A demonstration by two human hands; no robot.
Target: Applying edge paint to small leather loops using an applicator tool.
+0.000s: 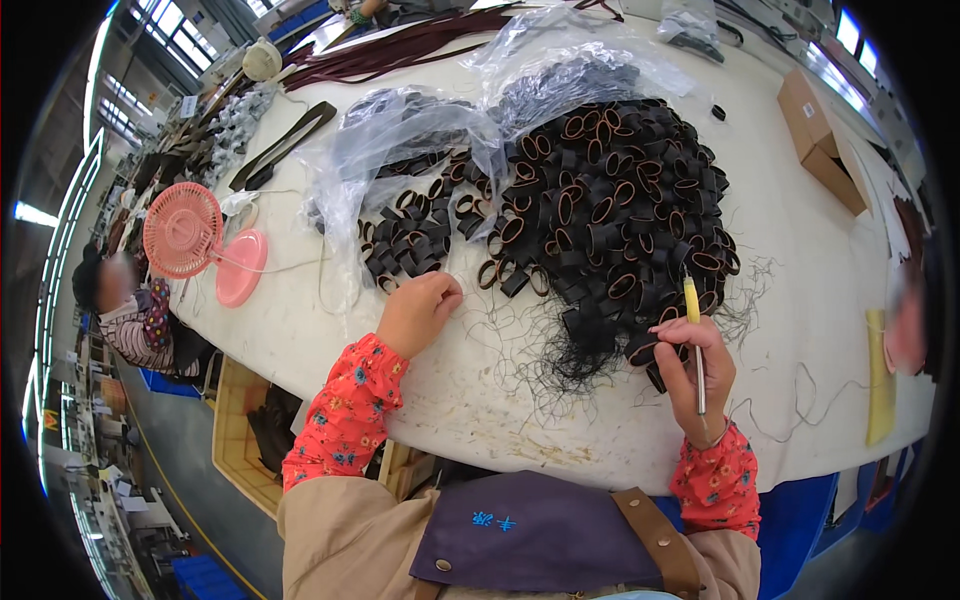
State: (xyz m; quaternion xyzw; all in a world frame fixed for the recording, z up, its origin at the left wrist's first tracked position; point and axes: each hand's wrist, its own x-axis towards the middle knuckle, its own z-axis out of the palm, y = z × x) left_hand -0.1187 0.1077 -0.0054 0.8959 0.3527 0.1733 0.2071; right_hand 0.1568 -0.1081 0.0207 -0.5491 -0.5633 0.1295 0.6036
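My left hand (420, 312) rests on the table with its fingers curled closed, beside a smaller group of black loops (410, 238). Whether anything is inside those fingers is hidden. In my right hand (697, 370) is a slim yellow-and-silver pen-like tool (692, 302), held upright between the fingers. The thumb and fingertips of that hand also meet a black loop (641, 349) at the near edge of a big heap of black loops (610, 200) with brown edges. A tangle of black thread ends (580, 362) lies just left of this hand.
Clear plastic bags (400, 125) cover the far side of the loops. A pink fan (185, 232) and a black strap (285, 145) are at the left. An open cardboard box (822, 140) stands at the right. Another person (135, 320) sits far left, beyond a yellow crate (240, 430).
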